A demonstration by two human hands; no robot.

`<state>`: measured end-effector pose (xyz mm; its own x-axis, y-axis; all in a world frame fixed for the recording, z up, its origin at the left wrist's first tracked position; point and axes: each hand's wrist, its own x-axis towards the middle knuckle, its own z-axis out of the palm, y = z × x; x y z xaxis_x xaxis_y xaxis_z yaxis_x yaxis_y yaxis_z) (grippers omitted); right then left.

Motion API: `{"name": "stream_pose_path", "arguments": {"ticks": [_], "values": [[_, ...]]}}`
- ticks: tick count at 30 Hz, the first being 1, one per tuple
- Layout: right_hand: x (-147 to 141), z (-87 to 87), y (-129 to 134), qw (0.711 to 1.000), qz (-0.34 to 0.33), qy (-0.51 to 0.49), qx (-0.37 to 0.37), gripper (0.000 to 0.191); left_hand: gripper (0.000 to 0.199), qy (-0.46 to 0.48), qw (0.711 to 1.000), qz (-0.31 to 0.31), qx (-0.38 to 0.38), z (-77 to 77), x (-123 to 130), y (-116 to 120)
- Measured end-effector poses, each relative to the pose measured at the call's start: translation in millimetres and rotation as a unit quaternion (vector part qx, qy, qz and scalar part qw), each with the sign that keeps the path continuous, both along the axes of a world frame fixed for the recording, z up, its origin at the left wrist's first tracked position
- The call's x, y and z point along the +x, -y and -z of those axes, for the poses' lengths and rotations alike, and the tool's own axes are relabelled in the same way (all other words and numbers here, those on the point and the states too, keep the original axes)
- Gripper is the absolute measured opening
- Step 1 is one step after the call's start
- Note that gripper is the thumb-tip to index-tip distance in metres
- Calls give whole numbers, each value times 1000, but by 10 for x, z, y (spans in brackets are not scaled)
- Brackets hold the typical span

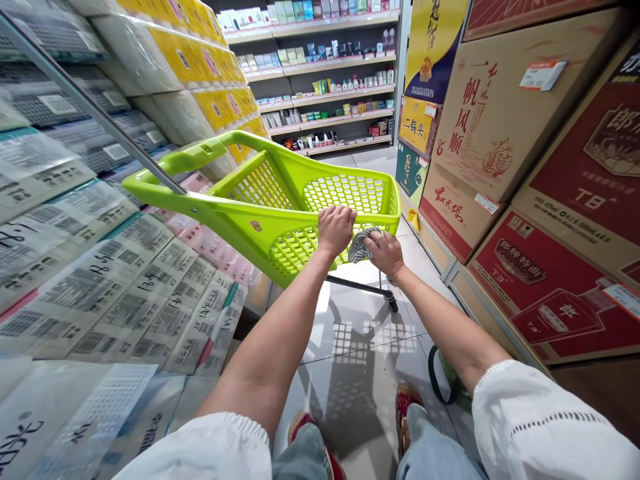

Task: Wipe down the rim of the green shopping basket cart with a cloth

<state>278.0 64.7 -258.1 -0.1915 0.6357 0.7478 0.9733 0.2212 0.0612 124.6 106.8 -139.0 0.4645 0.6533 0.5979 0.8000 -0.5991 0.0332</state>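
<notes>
Store aisle, viewed from head height, with plastic-wrapped paper packs stacked along the left and printed cartons piled high along the right. Farther ahead, shelves lined with small boxes and bottles. Between the stacks, on a pale tiled floor, a bright green shopping cart, set crosswise, handle to the left and basket to the right, within reach of both hands, with a dark wheel under the basket end. Lower right, a dark green item with a strap, partly hidden, beside a red right shoe.

At the cart's near rim, the left hand, fingers curled tightly, apparently over the edge. Just right of that and slightly lower, the right hand, fingers closed around a bunched, grey-and-white striped cloth, in front of the basket's lattice near the end corner. Cannot tell from this angle: cloth pressed to the plastic or a slight gap.

For good handling, judging by this pose: brace the rim with the left hand against rolling, and spread the cloth flatter under the right fingers. Press evenly along the edge; go lightly around the lattice holes to avoid snagging.
</notes>
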Motion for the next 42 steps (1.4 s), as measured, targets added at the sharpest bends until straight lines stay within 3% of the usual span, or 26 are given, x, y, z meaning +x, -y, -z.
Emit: {"name": "stream_pose_path", "arguments": {"ticks": [4,7,10,15,18,21,27,33,36,42], "values": [[-42,256,98,996,-21,18,-84,29,40,-4,1000,-2,-15,-23,-10,11],[-39,273,174,989,-55,30,-131,29,40,-7,1000,-2,-17,-34,-21,31],[-5,96,182,992,-55,21,-110,28,39,-10,1000,-4,-18,-41,-27,55],[8,-503,160,998,-1,-64,-2,34,36,-15,1000,-2,-23,-54,-40,94],[-77,-811,226,994,-13,-101,27,36,28,-23,999,4,-26,-54,-64,108],[-234,-997,271,984,19,-167,52,41,24,-23,999,16,-22,-40,-86,115],[-391,-1097,201,986,68,-151,-13,38,24,-23,999,18,-23,-47,-105,154],[73,-992,395,988,107,-113,-15,31,38,-1,999,25,-30,-113,-115,238],[161,-995,484,982,137,-129,-12,30,39,10,999,26,-29,-118,-93,269],[-315,-1132,421,980,128,-146,-31,28,33,5,999,23,-23,-96,-78,291]]}}
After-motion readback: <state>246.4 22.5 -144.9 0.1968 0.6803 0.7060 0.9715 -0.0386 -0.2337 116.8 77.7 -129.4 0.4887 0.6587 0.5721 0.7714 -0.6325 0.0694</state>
